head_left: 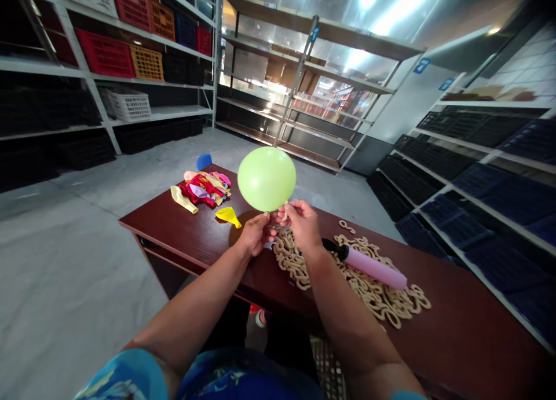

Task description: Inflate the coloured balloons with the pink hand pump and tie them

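Observation:
A blown-up light green balloon stands above the table, its neck down between my hands. My left hand is closed at the balloon's neck, thumb and fingers pinching it from the left. From the right, my right hand pinches a small beige piece close to the same neck; what kind it is I cannot make out. Below my right hand and forearm lies a heap of beige curly loops, partly hidden. A pink hand pump with a black end rests on that heap.
On the dark red-brown table lie a pile of limp coloured balloons and a single yellow balloon. A blue chair back shows behind the table. Shelves with crates stand left, a metal rack behind, dark bins right.

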Demonstrator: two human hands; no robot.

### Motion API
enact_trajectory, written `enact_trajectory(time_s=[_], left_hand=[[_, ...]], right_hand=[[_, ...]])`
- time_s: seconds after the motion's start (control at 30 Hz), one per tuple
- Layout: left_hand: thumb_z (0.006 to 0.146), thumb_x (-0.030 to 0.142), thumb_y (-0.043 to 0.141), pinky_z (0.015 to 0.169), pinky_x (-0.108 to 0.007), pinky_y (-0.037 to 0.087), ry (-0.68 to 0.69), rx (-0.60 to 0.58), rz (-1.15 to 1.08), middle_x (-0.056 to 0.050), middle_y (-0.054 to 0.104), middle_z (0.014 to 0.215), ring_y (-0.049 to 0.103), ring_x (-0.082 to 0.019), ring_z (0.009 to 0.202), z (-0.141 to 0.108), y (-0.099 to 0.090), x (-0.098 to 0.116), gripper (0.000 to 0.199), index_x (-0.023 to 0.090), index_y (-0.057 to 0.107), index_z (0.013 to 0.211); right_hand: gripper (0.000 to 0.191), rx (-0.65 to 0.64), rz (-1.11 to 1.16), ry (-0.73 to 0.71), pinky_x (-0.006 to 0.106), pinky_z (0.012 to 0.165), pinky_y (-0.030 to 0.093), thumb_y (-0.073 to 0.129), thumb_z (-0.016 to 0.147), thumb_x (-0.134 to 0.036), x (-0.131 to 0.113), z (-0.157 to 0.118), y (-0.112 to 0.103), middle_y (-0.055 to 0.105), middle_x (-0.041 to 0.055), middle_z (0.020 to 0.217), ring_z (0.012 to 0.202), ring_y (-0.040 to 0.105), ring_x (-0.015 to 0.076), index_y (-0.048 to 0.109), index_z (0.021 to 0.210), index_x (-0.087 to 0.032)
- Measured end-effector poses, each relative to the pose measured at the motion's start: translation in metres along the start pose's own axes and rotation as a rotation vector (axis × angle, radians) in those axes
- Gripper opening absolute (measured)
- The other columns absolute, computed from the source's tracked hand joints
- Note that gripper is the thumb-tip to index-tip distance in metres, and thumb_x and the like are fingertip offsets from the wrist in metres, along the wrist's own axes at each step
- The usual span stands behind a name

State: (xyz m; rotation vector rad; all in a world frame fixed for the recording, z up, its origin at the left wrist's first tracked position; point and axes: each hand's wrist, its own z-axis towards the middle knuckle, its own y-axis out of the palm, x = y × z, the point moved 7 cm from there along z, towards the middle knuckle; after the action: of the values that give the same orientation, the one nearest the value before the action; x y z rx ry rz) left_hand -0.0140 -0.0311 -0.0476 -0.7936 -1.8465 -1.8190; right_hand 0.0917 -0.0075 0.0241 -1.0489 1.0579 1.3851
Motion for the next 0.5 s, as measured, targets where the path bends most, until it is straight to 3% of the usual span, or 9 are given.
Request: enact_trajectory(time_s=[0.1, 0.23, 0.4, 0.5], left_hand=[[0.076, 0.032, 0.062, 0.038, -0.021, 0.042, 0.011, 0.012, 0.047, -0.005, 0.061, 0.074, 0.049, -0.007, 0.042, 0.0, 0.001, -0.003, 0.024, 0.01, 0.059, 0.085], [0.073, 0.036, 0.063, 0.048, -0.025, 0.047, -0.003, -0.032, 0.082, -0.005, 0.058, 0.067, 0.055, -0.012, 0.051, 0.0, 0.005, -0.007, 0.028, 0.009, 0.058, 0.08], [0.075, 0.045, 0.058, 0.038, -0.018, 0.025, 0.07, 0.004, 0.266, 0.004, 0.042, 0.051, 0.031, -0.004, 0.037, 0.001, 0.001, -0.006, 0.033, 0.013, 0.052, 0.068], [0.078, 0.044, 0.053, 0.043, -0.019, 0.027, 0.204, 0.084, 0.543, 0.002, 0.045, 0.053, 0.035, -0.006, 0.044, 0.0, -0.003, 0.004, 0.031, 0.015, 0.054, 0.066]], right_hand=[[0.027, -0.012, -0.034, -0.036, 0.026, 0.054, 0.054, 0.062, 0.071, -0.043, 0.001, -0.005, 0.008, 0.066, 0.0019, 0.076, 0.068, 0.064, 0.0143, 0.054, 0.081, -0.019], [0.025, 0.025, 0.058, 0.01, 0.026, 0.057, 0.055, 0.065, 0.07, -0.039, 0.007, -0.009, 0.012, 0.066, 0.0018, 0.076, 0.068, 0.064, 0.0131, 0.054, 0.08, -0.019], [0.032, 0.072, 0.329, 0.184, 0.025, 0.056, 0.053, 0.073, 0.06, -0.026, 0.018, -0.007, 0.001, 0.066, -0.0003, 0.073, 0.067, 0.063, 0.0135, 0.052, 0.083, -0.02], [0.029, 0.179, 0.479, 0.212, 0.022, 0.06, 0.052, 0.072, 0.061, -0.022, 0.02, -0.005, -0.016, 0.065, -0.0022, 0.072, 0.07, 0.063, 0.0114, 0.052, 0.082, -0.021]])
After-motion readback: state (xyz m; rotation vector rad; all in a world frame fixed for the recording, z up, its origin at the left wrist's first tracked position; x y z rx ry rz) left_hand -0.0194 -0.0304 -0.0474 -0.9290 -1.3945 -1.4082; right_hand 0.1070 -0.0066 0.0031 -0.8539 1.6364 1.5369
